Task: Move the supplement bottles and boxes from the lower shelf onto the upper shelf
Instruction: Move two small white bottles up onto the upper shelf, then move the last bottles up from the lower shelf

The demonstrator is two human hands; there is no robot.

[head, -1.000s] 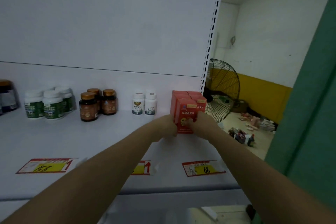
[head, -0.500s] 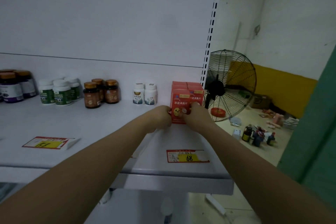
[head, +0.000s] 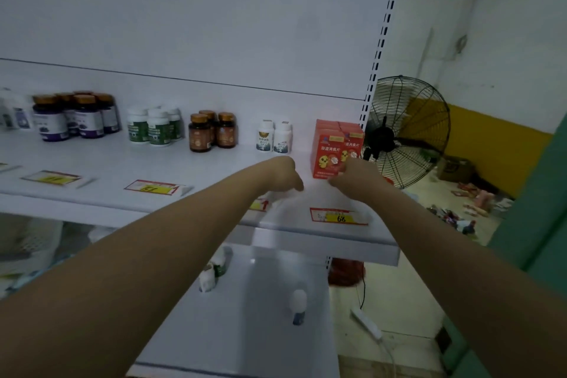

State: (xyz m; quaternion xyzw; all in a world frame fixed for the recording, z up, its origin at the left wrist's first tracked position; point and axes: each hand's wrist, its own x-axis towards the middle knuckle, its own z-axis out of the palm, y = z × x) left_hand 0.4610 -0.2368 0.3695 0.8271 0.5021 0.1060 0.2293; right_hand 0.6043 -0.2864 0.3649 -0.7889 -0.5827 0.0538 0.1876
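A cluster of red supplement boxes (head: 333, 147) stands at the right end of the upper shelf (head: 322, 239). My right hand (head: 352, 176) is at the front box's lower right corner, fingers loose against it and thumb below its base. Clear of the boxes and a little to their left hovers my left hand (head: 283, 175), its fingers loosely curled and holding nothing. On the lower shelf (head: 260, 331) lie a white and green bottle (head: 214, 268) and a white bottle with a dark cap (head: 299, 305).
Along the upper shelf stand two white bottles (head: 274, 136), brown bottles (head: 211, 132), green-label bottles (head: 153, 127) and dark purple-label bottles (head: 73, 116). Price tags (head: 339, 216) lie near the shelf front. A black fan (head: 405, 132) stands right of the shelf upright.
Both hands gripped the front red box before. Now my left hand has let go and drawn back to the left, my right hand has loosened, and the view has dropped to show the lower shelf.
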